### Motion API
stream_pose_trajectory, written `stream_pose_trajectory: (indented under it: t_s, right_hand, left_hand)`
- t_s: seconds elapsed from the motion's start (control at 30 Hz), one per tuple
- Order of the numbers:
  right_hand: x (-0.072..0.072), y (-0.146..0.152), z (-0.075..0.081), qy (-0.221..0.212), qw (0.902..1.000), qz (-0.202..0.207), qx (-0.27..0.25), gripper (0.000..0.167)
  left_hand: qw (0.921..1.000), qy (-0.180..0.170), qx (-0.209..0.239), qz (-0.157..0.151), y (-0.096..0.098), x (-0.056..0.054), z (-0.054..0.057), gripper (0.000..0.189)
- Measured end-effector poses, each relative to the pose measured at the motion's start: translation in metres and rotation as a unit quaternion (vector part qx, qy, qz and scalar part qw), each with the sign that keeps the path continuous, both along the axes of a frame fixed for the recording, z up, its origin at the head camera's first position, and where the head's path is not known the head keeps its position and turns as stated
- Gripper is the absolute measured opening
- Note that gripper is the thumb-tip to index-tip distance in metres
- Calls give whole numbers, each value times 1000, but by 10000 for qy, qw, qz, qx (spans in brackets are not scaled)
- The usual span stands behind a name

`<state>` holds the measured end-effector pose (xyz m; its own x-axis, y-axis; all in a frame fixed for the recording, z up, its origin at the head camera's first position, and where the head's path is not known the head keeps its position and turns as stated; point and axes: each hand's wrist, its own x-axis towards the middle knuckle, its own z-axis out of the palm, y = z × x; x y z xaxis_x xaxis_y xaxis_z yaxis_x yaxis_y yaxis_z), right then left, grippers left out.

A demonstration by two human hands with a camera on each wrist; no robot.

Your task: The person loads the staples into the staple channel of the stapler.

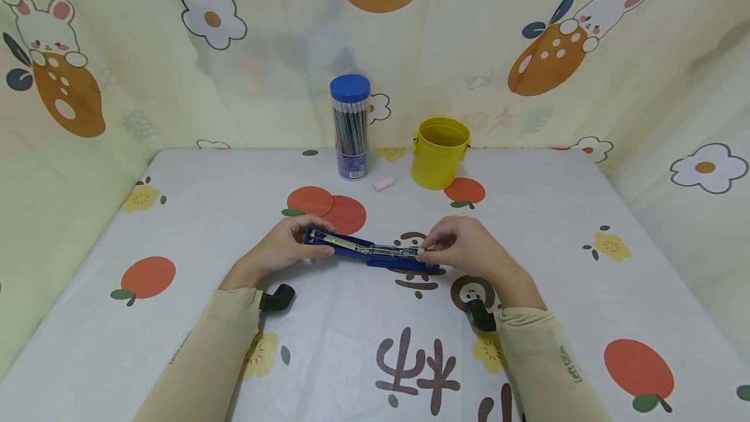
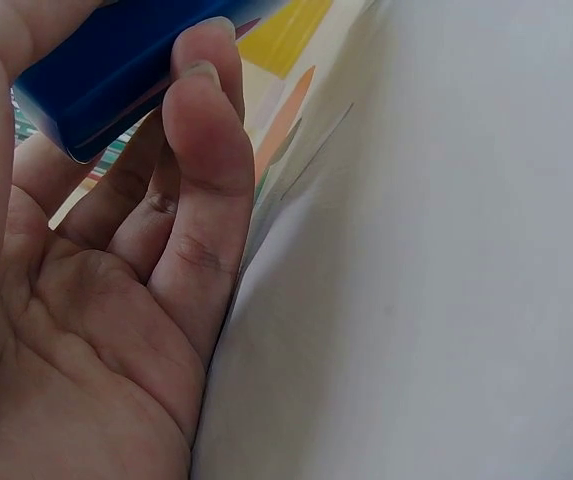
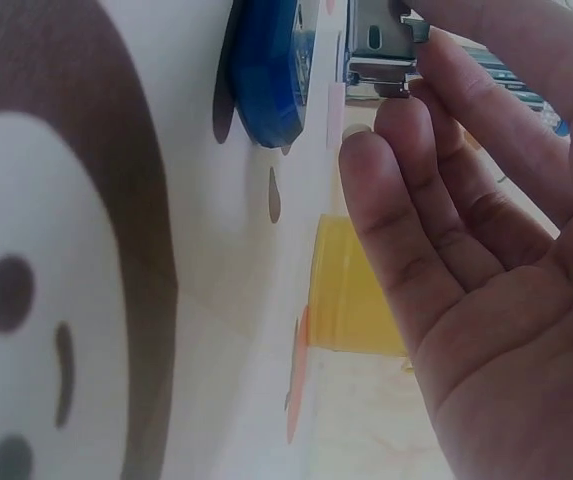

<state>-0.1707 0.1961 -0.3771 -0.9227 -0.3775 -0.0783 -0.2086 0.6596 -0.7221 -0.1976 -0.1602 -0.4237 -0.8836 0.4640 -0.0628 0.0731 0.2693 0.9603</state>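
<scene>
A blue stapler (image 1: 404,265) lies opened out lengthwise in the head view, its metal inside (image 1: 346,243) facing up. My left hand (image 1: 287,239) grips its left end between thumb and fingers. In the left wrist view the blue casing (image 2: 96,85) sits between thumb and fingertips, with the rest of the palm bare. At the other end my right hand (image 1: 471,249) pinches the metal rail's end with thumb and index finger. The right wrist view shows that metal end (image 3: 381,55) lifted apart from the blue base (image 3: 269,85); the other fingers are bent below it.
Behind the hands stand a clear tube of pencils (image 1: 351,129) with a blue lid (image 1: 350,88) and a yellow bucket (image 1: 436,165). A pink eraser (image 1: 383,183) lies between them. A printed cloth (image 1: 328,357) covers the table, with a patterned curtain (image 1: 281,83) at the back.
</scene>
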Motion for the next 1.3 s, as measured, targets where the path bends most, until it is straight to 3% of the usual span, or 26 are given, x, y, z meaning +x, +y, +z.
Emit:
stream_pose_trajectory:
  t_s: [0.47,0.7,1.1,1.3]
  right_hand:
    - [0,-3,5,129,9996,190,183,11]
    - [0,-2,5,100,9992,253,296,20]
    - [-1,0,1,181,9976,606,295,14]
    - [-1,-1,3,128,9978,545,366,18]
  left_hand:
    - [10000,-77,29,16,0,1,2,43]
    - [10000,-24,-4,-1,1,1,4,43]
    - [10000,-52,14,-21,1,0,3,43]
    - [10000,-58,4,-11,1,1,3,42]
